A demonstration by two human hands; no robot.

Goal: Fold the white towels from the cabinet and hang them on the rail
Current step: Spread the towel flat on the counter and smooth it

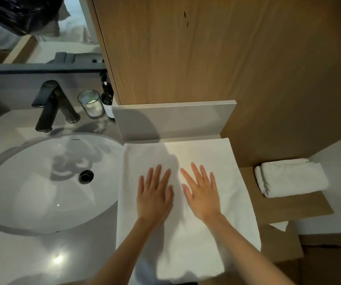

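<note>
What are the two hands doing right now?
Left hand: open, flat on the white towel.
Right hand: open, flat on the same towel.

A bathroom. A round white basin (42,182) is sunk in the grey counter (11,254), with a black tap (50,103) and a pump bottle (107,99) at its back edge. A mirror (31,27) rises above that edge.

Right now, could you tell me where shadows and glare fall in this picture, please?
Head view: a broad shadow crosses the towel beyond the left hand; a glare spot sits on the counter in front of the sink; wide-angle distortion bows the edges.
</note>
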